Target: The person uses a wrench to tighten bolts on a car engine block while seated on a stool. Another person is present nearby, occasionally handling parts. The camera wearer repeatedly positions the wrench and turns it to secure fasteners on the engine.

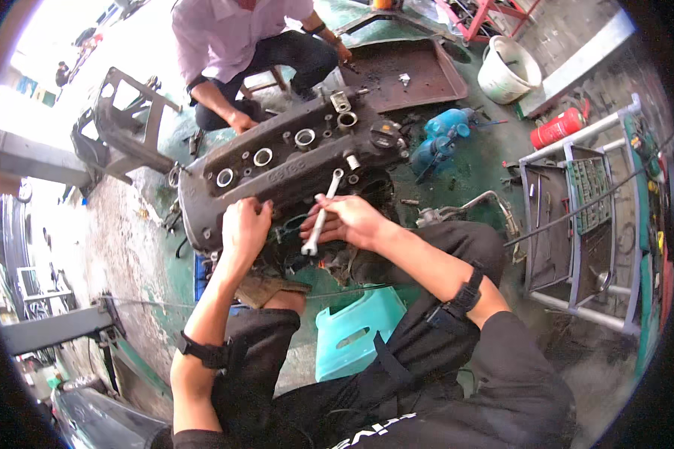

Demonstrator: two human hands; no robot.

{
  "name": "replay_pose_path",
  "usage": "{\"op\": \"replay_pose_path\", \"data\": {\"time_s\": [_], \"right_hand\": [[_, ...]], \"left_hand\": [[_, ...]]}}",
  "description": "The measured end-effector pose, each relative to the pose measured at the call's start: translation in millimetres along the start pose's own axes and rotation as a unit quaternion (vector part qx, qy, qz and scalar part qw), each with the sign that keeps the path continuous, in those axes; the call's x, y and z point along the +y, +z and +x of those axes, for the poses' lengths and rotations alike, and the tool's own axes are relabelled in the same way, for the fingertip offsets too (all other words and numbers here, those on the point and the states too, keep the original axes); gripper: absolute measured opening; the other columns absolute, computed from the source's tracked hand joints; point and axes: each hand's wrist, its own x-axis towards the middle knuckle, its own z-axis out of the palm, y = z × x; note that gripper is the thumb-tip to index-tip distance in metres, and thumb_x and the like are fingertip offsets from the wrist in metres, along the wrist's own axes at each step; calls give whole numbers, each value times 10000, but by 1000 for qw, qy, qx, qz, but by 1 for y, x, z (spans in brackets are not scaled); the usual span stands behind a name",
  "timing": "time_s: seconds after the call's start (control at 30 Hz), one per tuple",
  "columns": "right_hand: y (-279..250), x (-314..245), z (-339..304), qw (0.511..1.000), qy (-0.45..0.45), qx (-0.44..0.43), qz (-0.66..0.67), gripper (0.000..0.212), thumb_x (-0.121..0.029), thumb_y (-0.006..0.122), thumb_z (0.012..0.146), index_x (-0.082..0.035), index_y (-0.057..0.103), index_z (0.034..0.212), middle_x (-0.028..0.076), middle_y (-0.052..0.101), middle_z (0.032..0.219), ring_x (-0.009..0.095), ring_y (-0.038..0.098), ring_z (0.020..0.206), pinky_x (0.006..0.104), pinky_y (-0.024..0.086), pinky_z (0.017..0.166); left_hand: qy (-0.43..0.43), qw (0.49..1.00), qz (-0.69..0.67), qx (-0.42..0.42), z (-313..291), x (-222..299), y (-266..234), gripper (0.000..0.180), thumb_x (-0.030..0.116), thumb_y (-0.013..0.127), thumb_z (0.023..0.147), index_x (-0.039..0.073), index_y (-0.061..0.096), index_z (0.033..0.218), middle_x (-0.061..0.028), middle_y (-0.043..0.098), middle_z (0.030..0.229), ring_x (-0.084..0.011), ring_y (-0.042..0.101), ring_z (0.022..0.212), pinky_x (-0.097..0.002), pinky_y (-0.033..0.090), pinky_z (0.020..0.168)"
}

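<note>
An engine [213, 213] with a dark valve cover lies before me, round plug holes along its top and an oil filler cap [386, 135] at its right end. My right hand [352, 221] is closed on a silver combination wrench [322, 217], held slantwise above the near side of the engine. The wrench's ring end points away from me and its open end towards me. At the cover's near edge, my left hand [246, 228] has its fingers curled together against the engine. What those fingers pinch, if anything, is hidden.
Across the engine a person [232, 45] crouches, one hand at its far side. Beyond lie a brown tray [449, 78], a white bucket [508, 71] and blue bottles [434, 146]. A fire extinguisher [558, 129] and tool cart [577, 299] stand right. A turquoise stool [378, 310] is below me.
</note>
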Motion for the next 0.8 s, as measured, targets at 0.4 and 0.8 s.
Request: {"op": "replay_pose_path", "data": {"time_s": [0.4,0.8], "right_hand": [[8,-18,-32,885,-104,11,-454,400,-429,582,931,-53,717,941,78,679,688,205,674,644,352,494,583],[-25,-64,-51,743,-142,197,-624,271,-209,525,948,16,654,1027,102,641,641,185,629,553,332,496,563]], "left_hand": [[10,999,47,-11,-4,-1,8,249,220,608,873,-25,638,842,-249,640,803,-416,624,799,-469,488,737],[182,980,-21,-81,4,-22,-11,235,34,596,815,-9,664,1036,-207,645,914,-392,627,849,-398,503,772]]}}
